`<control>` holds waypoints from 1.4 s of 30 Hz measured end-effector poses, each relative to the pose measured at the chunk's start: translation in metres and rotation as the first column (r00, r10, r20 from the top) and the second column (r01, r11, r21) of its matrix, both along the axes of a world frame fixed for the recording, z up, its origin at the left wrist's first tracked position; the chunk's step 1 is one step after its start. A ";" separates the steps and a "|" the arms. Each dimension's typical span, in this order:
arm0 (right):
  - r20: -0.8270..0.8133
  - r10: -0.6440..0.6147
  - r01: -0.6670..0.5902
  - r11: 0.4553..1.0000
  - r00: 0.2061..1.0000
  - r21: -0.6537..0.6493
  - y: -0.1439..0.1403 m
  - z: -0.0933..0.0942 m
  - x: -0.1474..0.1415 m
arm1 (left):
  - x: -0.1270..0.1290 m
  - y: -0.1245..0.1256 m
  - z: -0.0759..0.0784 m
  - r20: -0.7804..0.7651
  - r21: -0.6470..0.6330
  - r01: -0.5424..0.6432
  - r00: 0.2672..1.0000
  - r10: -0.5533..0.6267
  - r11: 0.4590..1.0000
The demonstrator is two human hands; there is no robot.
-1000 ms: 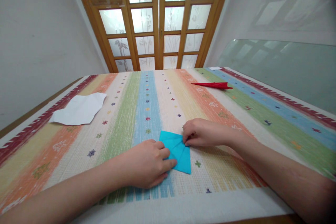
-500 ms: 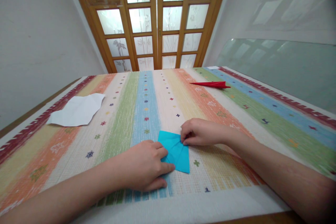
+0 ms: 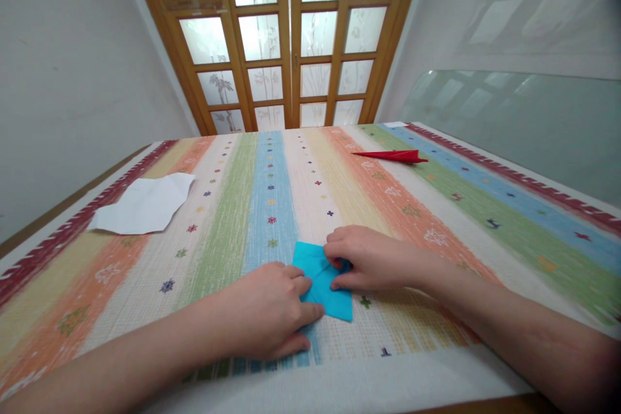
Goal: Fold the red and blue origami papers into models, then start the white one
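A small sheet of bright blue paper (image 3: 315, 268), with fold creases on it, lies flat near the front of the table. My left hand (image 3: 274, 307) rests over its left side, fingers spread and fingertips pressing on the paper. From the right, my right hand (image 3: 363, 259) reaches onto the sheet. Its index finger touches near the upper edge while the thumb lies lower down on the surface, with a gap between them. Parts of the blue sheet are hidden under both hands.
A red folded paper dart (image 3: 395, 156) lies at the far right. White paper (image 3: 145, 204) with an uneven outline is at the left. A striped cloth (image 3: 233, 187) covers the table. Wood-framed glass doors (image 3: 291, 32) stand beyond, and a glass panel (image 3: 514, 123) leans at the right.
My right hand has shifted left and further over the blue paper, its thumb and fingers spreading apart from a pinch at the right edge. My left hand has stayed in place.
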State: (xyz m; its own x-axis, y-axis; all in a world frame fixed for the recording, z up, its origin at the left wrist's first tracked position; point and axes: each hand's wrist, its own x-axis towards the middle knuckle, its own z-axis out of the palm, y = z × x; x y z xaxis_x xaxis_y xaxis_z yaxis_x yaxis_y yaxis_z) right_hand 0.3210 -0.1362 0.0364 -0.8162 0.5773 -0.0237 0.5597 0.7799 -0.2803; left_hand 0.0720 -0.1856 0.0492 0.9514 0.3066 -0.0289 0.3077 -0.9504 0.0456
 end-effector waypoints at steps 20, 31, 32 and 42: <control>0.059 -0.264 0.270 0.921 0.963 -0.280 0.024 -0.006 0.023 | 0.001 -0.002 0.003 -0.030 -0.025 -0.027 0.999 0.026 0.999; -0.138 -0.181 0.069 0.813 0.974 -0.578 0.054 -0.005 0.050 | 0.002 -0.001 0.002 -0.001 -0.033 -0.039 0.999 0.039 0.999; -0.114 -0.170 0.074 0.813 0.979 -0.577 0.053 -0.005 0.050 | 0.002 0.000 0.001 0.013 -0.036 -0.043 0.999 0.043 0.998; 0.035 -0.104 0.110 0.953 0.994 -0.282 0.027 0.005 0.030 | 0.008 0.005 -0.018 0.185 -0.010 -0.168 0.968 0.167 0.986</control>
State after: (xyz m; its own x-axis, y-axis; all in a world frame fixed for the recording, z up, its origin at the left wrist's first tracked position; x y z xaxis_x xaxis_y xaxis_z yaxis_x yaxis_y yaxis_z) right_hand 0.3513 -0.1087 0.0416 -0.7479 0.6286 -0.2134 0.6429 0.6056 -0.4691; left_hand 0.0805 -0.1810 0.0308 0.8752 0.4617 0.1443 0.4493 -0.8864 0.1112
